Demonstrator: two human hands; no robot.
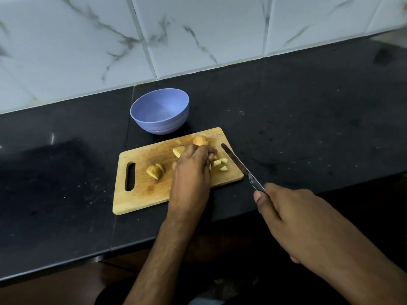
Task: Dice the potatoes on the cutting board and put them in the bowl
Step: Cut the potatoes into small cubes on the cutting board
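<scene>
A wooden cutting board (pixel 141 194) lies on the black counter. On it are a sliced potato (pixel 155 171) near the handle slot, a cut piece (pixel 178 151), a whole potato (pixel 200 140) at the far edge and small diced pieces (pixel 221 164) at the right. My left hand (pixel 191 170) rests over the board's middle with curled fingers at the diced pieces; what they hold is hidden. My right hand (pixel 293 221) grips a knife (pixel 240 166), its blade slanting over the board's right edge. A lilac bowl (pixel 160 111) stands behind the board with nothing in it.
The black stone counter (pixel 308 119) runs along a white marble-tiled wall (pixel 198 36). Its front edge passes just below the board. A dark blurred object (pixel 383 56) sits at the far right on the counter.
</scene>
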